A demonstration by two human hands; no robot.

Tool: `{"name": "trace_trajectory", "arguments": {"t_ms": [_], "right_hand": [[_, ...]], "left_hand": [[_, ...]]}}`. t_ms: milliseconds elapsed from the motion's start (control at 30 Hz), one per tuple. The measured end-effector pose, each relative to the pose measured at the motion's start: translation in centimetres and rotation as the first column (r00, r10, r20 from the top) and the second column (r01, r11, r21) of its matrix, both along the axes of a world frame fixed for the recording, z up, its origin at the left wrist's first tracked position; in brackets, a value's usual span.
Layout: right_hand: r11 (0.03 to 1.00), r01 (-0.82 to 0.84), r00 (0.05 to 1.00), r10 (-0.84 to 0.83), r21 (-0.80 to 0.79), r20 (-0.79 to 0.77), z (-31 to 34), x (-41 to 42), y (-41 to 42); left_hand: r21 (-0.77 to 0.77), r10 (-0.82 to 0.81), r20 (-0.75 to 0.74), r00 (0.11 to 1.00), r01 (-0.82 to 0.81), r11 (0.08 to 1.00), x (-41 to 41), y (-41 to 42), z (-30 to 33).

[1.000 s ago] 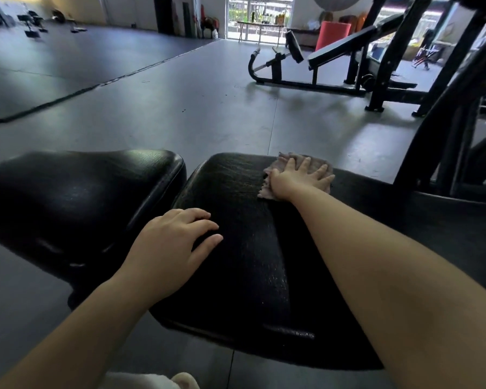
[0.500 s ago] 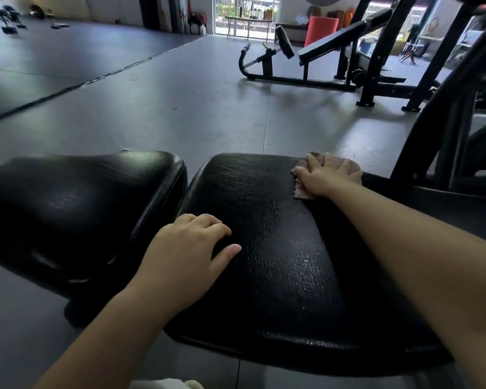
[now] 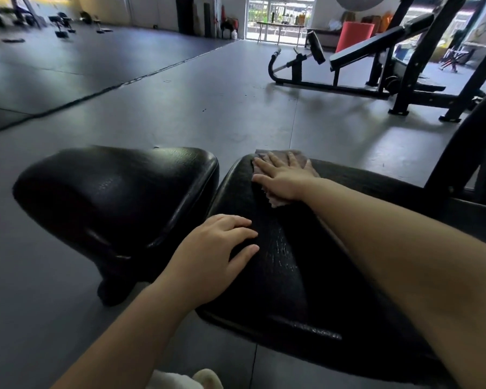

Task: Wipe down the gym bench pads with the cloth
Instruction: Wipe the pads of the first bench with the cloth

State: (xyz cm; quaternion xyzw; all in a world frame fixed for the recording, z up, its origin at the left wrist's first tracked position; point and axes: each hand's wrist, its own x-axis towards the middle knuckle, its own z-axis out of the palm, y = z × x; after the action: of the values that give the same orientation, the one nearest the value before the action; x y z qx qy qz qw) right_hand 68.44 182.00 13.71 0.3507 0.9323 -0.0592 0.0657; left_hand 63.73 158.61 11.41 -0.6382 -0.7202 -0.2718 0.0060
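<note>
The right hand (image 3: 282,178) lies flat, fingers straight and spread, pressing the cloth (image 3: 275,161) against the far left corner of the right bench pad (image 3: 306,262), just above the centre of the frame. The cloth, brownish-pink, shows beyond the fingertips and below the palm. The left hand (image 3: 213,254) rests on the near left edge of the same pad, fingers loosely bent, holding nothing. The left bench pad (image 3: 110,192), black and glossy, sits just beside the right pad, separated by a narrow gap. An incline bench (image 3: 376,51) stands on the grey floor (image 3: 180,108) in the upper right of the frame.
</note>
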Motion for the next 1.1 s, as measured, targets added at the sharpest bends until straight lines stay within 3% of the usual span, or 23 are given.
{"name": "trace_trajectory", "arguments": {"t_ms": [200, 333, 500, 567, 667, 767, 900, 1000, 1100], "right_hand": [[0.966, -0.258, 0.966, 0.258, -0.006, 0.009, 0.0, 1.4, -5.6], [0.869, -0.494, 0.869, 0.493, 0.02, 0.044, 0.3, 5.2, -10.8], [0.687, -0.721, 0.692, 0.72, 0.089, 0.047, -0.4, 10.5, -14.4], [0.669, -0.737, 0.673, 0.739, 0.092, 0.017, -0.6, 11.5, -13.9], [0.709, -0.701, 0.708, 0.705, 0.076, -0.038, -0.5, 11.3, -11.8], [0.816, -0.572, 0.818, 0.575, 0.084, -0.01, -0.7, 9.6, -7.4], [0.972, -0.225, 0.974, 0.225, 0.063, 0.017, -0.7, 6.8, 0.9], [0.999, 0.015, 1.0, -0.014, 0.038, -0.011, -0.9, 5.0, 2.5], [0.999, -0.049, 0.999, 0.049, -0.006, -0.007, -0.6, 5.3, -0.9]], "left_hand": [[0.12, 0.017, 0.144, 0.989, -0.035, 0.992, -0.9, -1.9, -0.1], [0.181, 0.091, 0.145, 0.985, -0.117, 0.976, -2.6, -2.9, 0.1], [0.091, 0.088, 0.127, 0.988, -0.1, 0.991, -3.1, -3.0, -0.5], [0.009, 0.056, 0.126, 0.99, -0.057, 0.998, -2.6, -3.1, -0.7], [-0.126, -0.001, 0.074, 0.997, 0.011, 0.992, -1.7, -3.4, -0.7], [-0.263, -0.066, -0.036, 0.997, 0.054, 0.963, -0.9, -3.7, -0.2], [-0.316, -0.135, -0.149, 0.98, 0.082, 0.945, -0.8, -3.8, 0.2], [-0.343, -0.125, -0.131, 0.983, 0.073, 0.936, -0.9, -3.4, 0.5], [-0.34, -0.129, -0.139, 0.982, 0.075, 0.937, -0.9, -3.1, 0.7]]}}
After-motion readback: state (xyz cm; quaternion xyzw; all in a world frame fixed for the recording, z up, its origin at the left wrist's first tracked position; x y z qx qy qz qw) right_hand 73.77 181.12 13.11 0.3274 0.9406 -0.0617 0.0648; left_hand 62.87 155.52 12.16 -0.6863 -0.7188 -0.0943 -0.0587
